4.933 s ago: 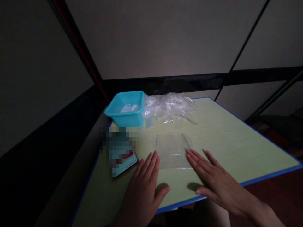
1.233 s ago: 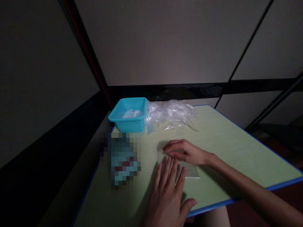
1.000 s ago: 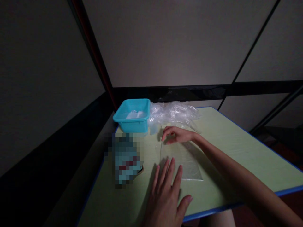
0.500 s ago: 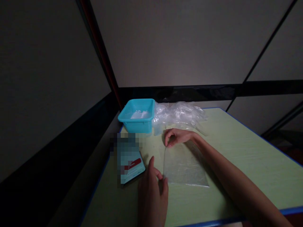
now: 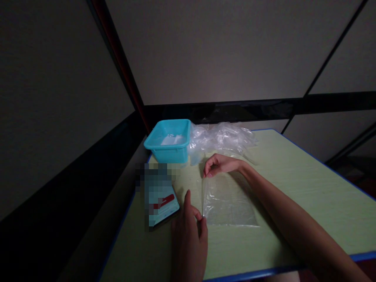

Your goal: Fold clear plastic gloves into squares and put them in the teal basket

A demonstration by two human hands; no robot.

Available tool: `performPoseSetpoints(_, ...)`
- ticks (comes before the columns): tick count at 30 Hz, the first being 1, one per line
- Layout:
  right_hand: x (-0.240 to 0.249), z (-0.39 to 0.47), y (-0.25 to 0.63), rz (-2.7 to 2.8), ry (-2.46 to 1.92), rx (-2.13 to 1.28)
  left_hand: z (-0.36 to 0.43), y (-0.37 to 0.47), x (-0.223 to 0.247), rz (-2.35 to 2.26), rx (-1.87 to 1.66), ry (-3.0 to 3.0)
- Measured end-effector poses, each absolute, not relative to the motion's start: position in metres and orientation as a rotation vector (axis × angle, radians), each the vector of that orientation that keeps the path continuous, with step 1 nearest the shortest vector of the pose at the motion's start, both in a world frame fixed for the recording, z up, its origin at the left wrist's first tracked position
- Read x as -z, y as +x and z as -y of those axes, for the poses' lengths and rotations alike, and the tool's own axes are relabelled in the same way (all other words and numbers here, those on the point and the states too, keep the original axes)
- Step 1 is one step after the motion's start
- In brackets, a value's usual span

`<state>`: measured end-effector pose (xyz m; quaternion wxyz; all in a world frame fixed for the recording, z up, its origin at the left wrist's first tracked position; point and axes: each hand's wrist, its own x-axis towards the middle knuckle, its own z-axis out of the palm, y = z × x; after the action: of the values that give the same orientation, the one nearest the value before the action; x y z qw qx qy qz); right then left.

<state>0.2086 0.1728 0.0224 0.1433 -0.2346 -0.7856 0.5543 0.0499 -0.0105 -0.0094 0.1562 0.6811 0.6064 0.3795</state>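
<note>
Nearest to my head camera is the blue edging (image 5: 252,275) of the bench (image 5: 299,188), on the near side of the clear plastic bag (image 5: 230,205). The bag lies on the pale yellow-green top, its near edge a thin shiny line. My left hand (image 5: 189,237) is at the bag's near left corner, thumb and a fingertip pinched together on the film, another finger stretched out past them. I see the right hand (image 5: 221,164) at the bag's far left corner, thumb and fingers clamped on it, its forearm passing along the bag's right side. The two hands are well apart, with the bag's left edge running straight between them.

To the left of the bag lies a smartphone (image 5: 164,211), screen lit, partly masked by pixel blocks. Beyond the bag, to its left, stands a turquoise basin (image 5: 172,154) with white contents (image 5: 173,140) that I cannot make out. Straight beyond the bag is a heap of crumpled clear plastic (image 5: 226,137). Farthest off are pale wall panels (image 5: 220,51).
</note>
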Motion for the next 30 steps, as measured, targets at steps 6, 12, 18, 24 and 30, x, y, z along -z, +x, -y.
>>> performPoseSetpoints(6,-0.023,-0.171,0.208,2.191,-0.719,-1.657,0.01,0.049,0.009,-1.763,-1.074,1.95)
performPoseSetpoints(12,-0.019,-0.171,0.203,2.176,-0.737,-1.66,0.01,0.049,0.009,-1.748,-1.075,1.955)
performPoseSetpoints(18,-0.013,-0.17,0.197,2.202,-0.764,-1.561,0.01,0.049,0.009,-1.753,-1.076,1.992)
performPoseSetpoints(24,-0.009,-0.168,0.196,2.239,-0.806,-1.411,0.011,0.048,0.009,-1.749,-1.048,2.009)
performPoseSetpoints(30,-0.009,-0.167,0.199,2.281,-0.855,-1.137,0.01,0.047,0.012,-1.741,-1.063,2.021)
